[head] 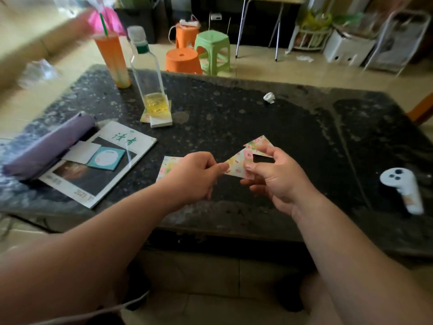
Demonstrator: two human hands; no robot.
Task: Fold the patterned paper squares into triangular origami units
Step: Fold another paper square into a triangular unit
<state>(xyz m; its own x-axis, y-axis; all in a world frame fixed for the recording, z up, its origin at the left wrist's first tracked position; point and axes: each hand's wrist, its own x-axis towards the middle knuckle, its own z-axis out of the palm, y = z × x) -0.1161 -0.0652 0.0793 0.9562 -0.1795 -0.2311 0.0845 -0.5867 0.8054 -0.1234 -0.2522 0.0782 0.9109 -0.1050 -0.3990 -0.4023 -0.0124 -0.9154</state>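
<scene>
Your left hand (195, 175) and right hand (275, 177) both pinch the thin, floral-patterned folded paper piece (239, 164) (angular, creased) above the dark speckled stone table (234, 109).

Light: soft daylight, brightest on the pale floor (257, 66).
Table (234, 118): dark and dim, with a dull sheen along your near edge.
Blur: your upper-left corner smears, orange cup (112, 59) included.
Edges: your wide lens bows the table's sides.
Focus: the folded paper (236, 164) you hold looks fairly sharp.
</scene>
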